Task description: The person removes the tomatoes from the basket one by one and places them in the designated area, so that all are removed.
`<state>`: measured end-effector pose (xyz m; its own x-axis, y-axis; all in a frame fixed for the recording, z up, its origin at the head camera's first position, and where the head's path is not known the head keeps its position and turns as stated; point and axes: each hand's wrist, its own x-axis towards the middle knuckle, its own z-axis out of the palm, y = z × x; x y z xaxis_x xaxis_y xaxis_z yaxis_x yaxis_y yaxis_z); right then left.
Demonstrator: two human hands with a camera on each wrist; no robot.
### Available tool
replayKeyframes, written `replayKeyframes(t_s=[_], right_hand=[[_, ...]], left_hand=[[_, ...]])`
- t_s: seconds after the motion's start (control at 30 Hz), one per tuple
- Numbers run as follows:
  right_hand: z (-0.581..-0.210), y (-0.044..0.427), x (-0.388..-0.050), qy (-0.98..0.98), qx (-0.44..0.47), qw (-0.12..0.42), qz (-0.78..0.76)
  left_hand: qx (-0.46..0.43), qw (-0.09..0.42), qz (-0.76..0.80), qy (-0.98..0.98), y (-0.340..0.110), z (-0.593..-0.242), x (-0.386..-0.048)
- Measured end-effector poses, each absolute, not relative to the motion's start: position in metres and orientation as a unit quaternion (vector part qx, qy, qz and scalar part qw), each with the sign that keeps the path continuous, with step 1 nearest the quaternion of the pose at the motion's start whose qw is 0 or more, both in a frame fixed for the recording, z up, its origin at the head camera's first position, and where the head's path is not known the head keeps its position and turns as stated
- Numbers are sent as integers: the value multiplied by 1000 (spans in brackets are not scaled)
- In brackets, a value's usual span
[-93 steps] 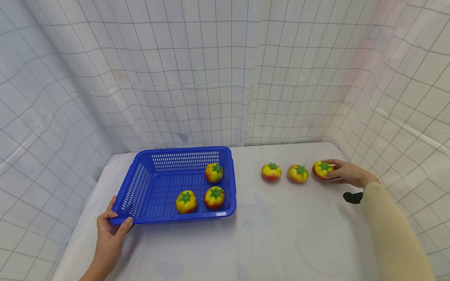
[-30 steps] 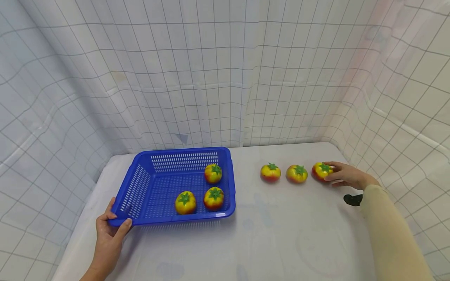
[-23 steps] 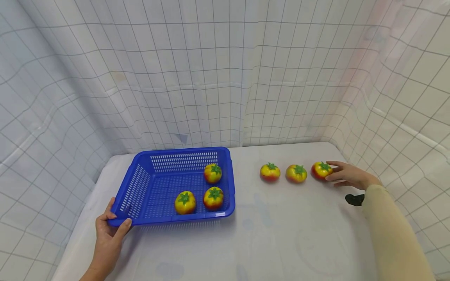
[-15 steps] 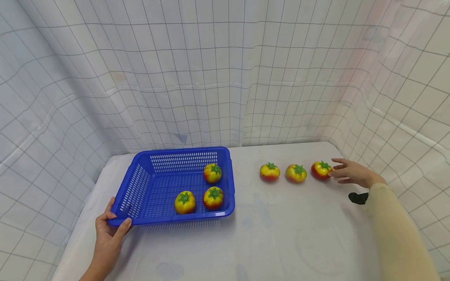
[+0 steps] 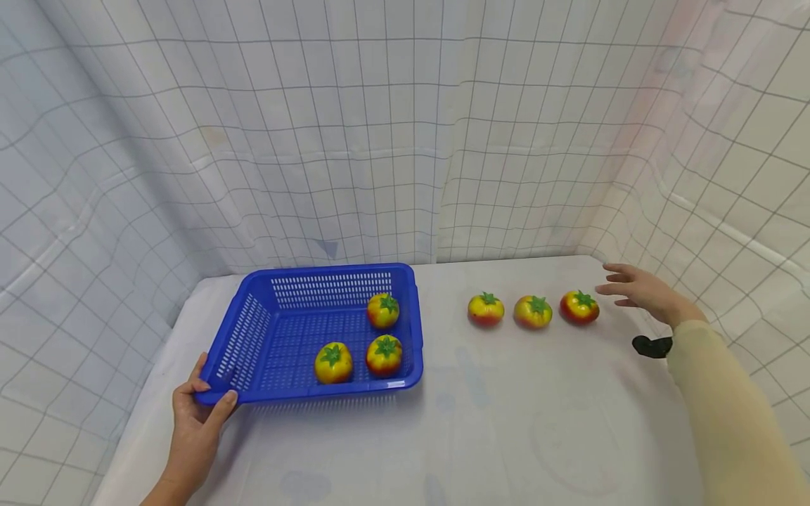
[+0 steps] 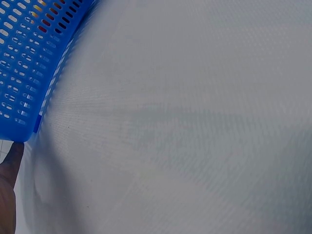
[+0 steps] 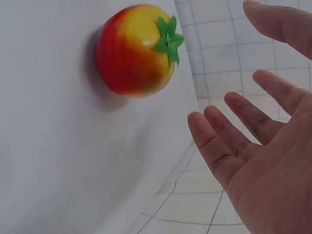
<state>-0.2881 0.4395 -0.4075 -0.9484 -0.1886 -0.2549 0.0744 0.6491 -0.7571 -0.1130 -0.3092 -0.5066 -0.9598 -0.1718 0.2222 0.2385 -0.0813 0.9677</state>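
Note:
At the near left corner of a blue basket (image 5: 316, 395), the left hand (image 5: 196, 429) grips the rim between thumb and fingers; in the left wrist view one finger (image 6: 10, 165) touches the basket's corner (image 6: 19, 129). Three yellow-red tomatoes lie inside, toward the basket's right side. Three more form a row on the table: one on the left (image 5: 486, 310), one in the middle (image 5: 533, 313), one on the right (image 5: 579, 308). Just right of that last one, the right hand (image 5: 648, 292) is raised with spread fingers, holding nothing. The right wrist view shows a gap between the tomato (image 7: 134, 51) and the hand (image 7: 273, 151).
A white cloth covers the table (image 5: 493, 422). Grid-patterned white curtains (image 5: 380, 140) enclose the back and both sides. A small black object (image 5: 652, 346) shows beside the right wrist, at the end of a pale sleeve (image 5: 734, 414).
The right hand has let go of the rightmost tomato and moved away to the right and up, its fingers spreading. The tomato stays in the row. The left hand keeps its grip on the basket.

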Motion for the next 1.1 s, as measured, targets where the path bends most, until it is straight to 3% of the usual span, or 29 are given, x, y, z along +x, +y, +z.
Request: replayKeyframes(t_s=[0.63,1.1], right_hand=[[-369,339,-301,881,-138,138,-431],[-362,265,-308,850,-202,201,-442]], left_hand=[[-35,133,-732,-668,-310,-506,-112],[-36,131,-734,-666,-309,-505,-111]])
